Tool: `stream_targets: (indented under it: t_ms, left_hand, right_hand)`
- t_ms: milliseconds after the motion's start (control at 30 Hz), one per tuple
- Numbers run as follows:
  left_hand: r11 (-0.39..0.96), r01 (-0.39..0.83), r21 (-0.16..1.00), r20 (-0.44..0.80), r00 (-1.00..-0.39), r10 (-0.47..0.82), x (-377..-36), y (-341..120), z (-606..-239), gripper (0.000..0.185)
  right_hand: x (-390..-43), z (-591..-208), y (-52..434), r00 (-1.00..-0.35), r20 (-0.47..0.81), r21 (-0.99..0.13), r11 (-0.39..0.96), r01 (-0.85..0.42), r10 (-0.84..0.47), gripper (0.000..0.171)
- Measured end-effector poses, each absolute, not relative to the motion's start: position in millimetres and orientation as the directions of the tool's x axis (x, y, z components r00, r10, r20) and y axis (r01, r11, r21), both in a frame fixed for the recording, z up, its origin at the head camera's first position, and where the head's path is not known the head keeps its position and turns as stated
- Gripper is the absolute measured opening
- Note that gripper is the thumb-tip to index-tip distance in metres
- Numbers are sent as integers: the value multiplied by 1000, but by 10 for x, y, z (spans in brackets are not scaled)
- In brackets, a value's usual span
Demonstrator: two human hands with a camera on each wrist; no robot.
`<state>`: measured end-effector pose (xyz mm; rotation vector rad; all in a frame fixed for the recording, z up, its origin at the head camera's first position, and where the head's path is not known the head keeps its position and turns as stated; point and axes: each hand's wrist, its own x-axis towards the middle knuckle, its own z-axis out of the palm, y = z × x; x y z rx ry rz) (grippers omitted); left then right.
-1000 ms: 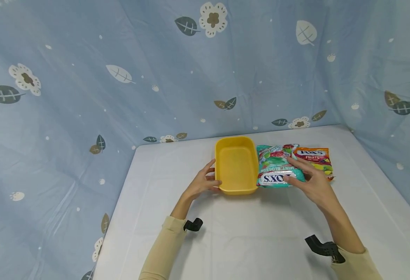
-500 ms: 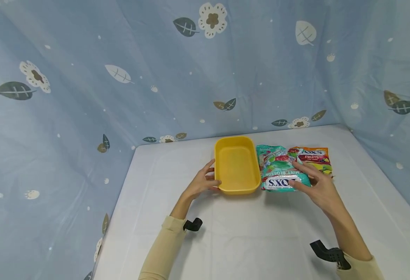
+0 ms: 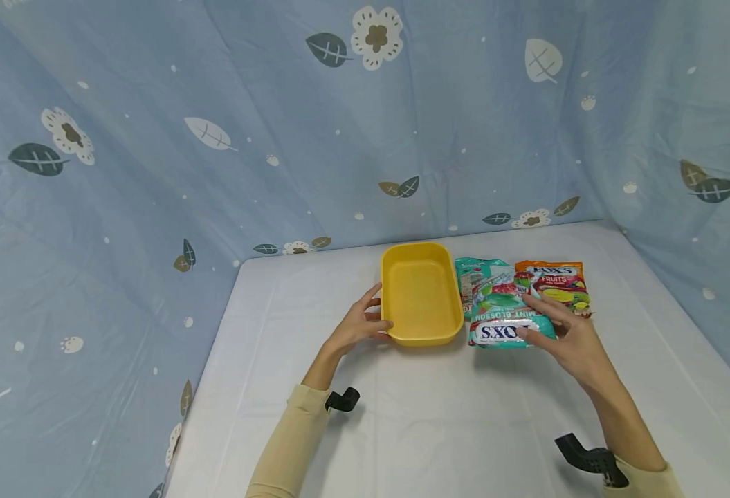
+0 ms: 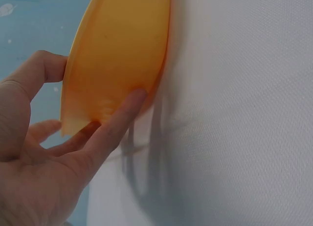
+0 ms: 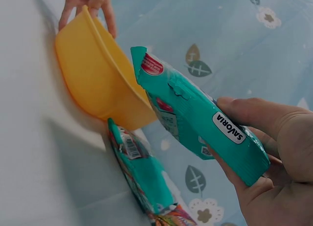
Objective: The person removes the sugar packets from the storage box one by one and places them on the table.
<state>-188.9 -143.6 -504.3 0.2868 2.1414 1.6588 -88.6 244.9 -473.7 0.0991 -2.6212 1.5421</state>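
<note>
A yellow plastic tub stands empty on the white table. My left hand holds its near left corner, thumb over the rim and a finger along the outer wall of the tub. My right hand grips a teal candy bag by its near end, just right of the tub. In the right wrist view this teal bag hangs tilted above the table in my right hand. A second teal bag lies flat beneath it, beside the tub.
An orange fruit-candy bag lies right of the teal bags. Blue curtains printed with leaves and flowers close in the table's back and both sides. Black wrist mounts sit on both sleeves.
My right hand has drawn the top teal bag toward me and slightly right, uncovering more of the bag under it. The left hand and tub have stayed put.
</note>
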Motion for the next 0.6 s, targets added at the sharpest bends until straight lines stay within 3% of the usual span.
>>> stream_targets:
  t_ms: [600]
  left_hand:
    - [260,-109,959,-209,-895,394,-1897,-1429,-5054,95]
  right_hand:
    - [-845,-4799,2446,-997,76,-858,509,-67,-3,65]
